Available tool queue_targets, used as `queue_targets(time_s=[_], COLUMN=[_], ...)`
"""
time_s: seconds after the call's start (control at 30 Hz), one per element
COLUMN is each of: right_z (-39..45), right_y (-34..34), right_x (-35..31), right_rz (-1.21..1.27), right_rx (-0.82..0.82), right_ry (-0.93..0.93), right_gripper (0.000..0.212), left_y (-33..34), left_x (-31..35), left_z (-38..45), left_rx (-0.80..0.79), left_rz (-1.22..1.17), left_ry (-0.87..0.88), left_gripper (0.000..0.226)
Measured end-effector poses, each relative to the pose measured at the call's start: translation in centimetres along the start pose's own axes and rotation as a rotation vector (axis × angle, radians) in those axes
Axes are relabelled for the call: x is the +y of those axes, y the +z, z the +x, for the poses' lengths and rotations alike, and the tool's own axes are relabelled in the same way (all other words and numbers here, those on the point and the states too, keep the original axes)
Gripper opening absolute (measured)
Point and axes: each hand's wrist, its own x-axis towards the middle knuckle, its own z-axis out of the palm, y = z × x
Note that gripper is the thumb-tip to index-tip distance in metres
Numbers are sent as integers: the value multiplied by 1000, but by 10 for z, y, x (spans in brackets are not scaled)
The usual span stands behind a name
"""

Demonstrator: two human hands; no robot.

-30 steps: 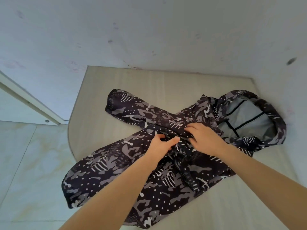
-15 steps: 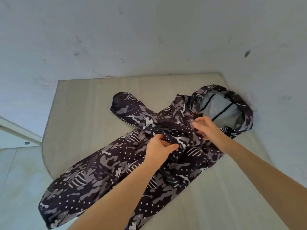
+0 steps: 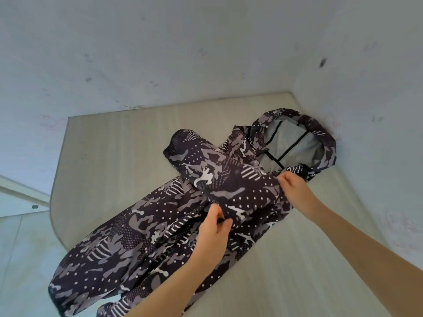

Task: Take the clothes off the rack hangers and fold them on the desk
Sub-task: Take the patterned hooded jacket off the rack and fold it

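The camouflage hooded jacket [image 3: 142, 227], thin dark fabric printed with dots and stripes, lay diagonally across the pale wood-grain desk [image 3: 109, 161], hem overhanging the lower-left edge. Since the earlier frame its sleeve [image 3: 219, 177] had been drawn further across the chest toward the grey-lined hood [image 3: 295, 143]. The left hand [image 3: 214, 229] pinched the sleeve's lower edge; the right hand [image 3: 294, 188] gripped its shoulder end.

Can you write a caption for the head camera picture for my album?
Two hands, left hand and right hand, pinch a camouflage hooded jacket lying on a pale desk.
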Motion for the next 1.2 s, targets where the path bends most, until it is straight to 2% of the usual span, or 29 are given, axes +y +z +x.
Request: queue_targets(time_s=[0.07, 0.1, 0.17, 0.23, 0.3, 0.4, 0.5, 0.53, 0.63, 0.67, 0.77, 0.87, 0.97, 1.03, 1.1, 1.2], right_z=[-5, -7, -10, -11, -9, 0, -4, -8, -21, -26, -32, -20, -6, 0, 4, 13], right_y=[4, 5, 7, 10, 15, 21, 28, 31, 42, 47, 73, 92, 102, 110, 118, 129], right_x=[10, 11, 2, -14, -22, -16, -9, -10, -32, -44, -64, -63, -61, -61, -60, -54], right_rz=[-125, -145, -46, 3, -103, -165, -274, -331, -456, -472, -597, -679, -711, -734, -752, -781], right_rx=[-109, -131, -131, -151, -165, -44, -47, -3, 250, 260, 97, -48, -115, -134, -147, -191], right_ry=[45, 48, 49, 22, -59, -38, 51, 37, -216, -324, -591, -658, -620, -617, -611, -587], right_gripper=[21, 23, 30, 29, 20, 19, 13, 16, 35, 39, 46, 49, 52, 54, 56, 59], left_y=[2, 0, -6, -14, -17, -14, -16, -21, -49, -59, -84, -102, -110, -114, -119, -124], left_x=[-5, -4, 4, 13, 19, 17, 15, 17, 27, 30, 32, 28, 28, 30, 33, 38], left_z=[-1, 0, 7, 18, 23, 16, 14, 17, 36, 43, 67, 95, 121, 134, 146, 161], left_rx=[-117, -133, -52, 82, 170, 110, -18, -41, 25, 94, 304, 424, 424, 420, 408, 382], left_rz=[39, -21, -208, -356, -409, -323, -270, -275, -128, -93, -129, -247, -519, -644, -692, -638], left_ry=[-133, -211, -331, -342, -281, -258, -460, -519, -521, -492, -414, -414, -404, -395, -392, -396], left_gripper=[23, 32, 40, 27, 14, 13, 18, 23, 49, 53, 35, 23, 19, 32, 35, 20])
